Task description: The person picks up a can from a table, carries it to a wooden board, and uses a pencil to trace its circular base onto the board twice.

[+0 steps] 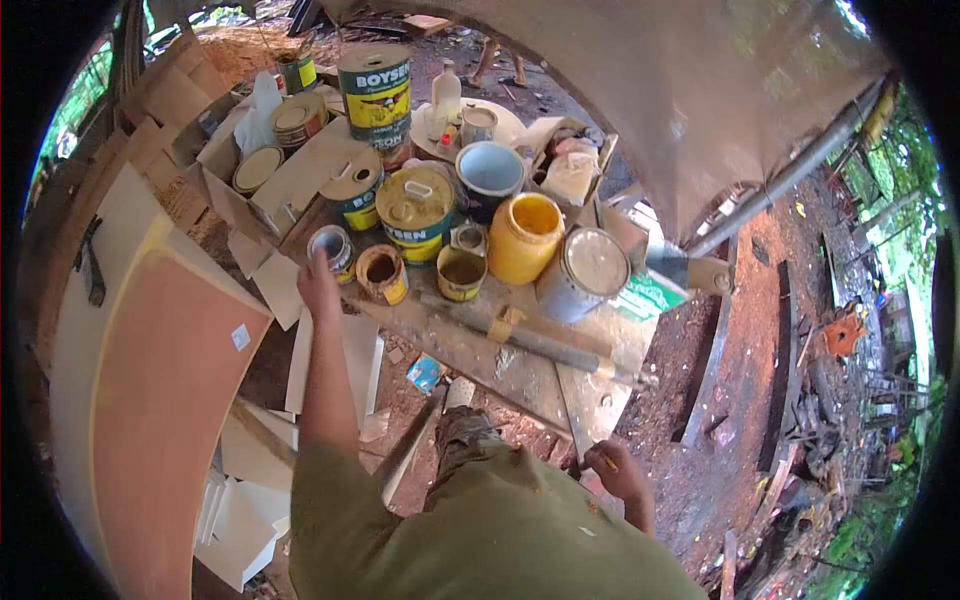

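Observation:
My left hand (320, 290) reaches to the near left corner of the workbench. Its fingers are closed at the near side of a small open paint can (345, 262), with the thumb and fingertips at the rim. Right beside that can stands a brown-stained open tin (383, 272). Low on the right, near the bench's front edge, my right hand (618, 470) is curled. A small yellowish bit shows at its fingers, but I cannot make out what it holds.
Boysen paint cans (415, 215), a yellow tub (525, 238) and a lidded grey can (585, 270) crowd the workbench (520, 375). A long tube (520, 335) lies along its front. A curved orange-brown panel (165, 400) leans at left. Someone's legs (490, 65) show beyond.

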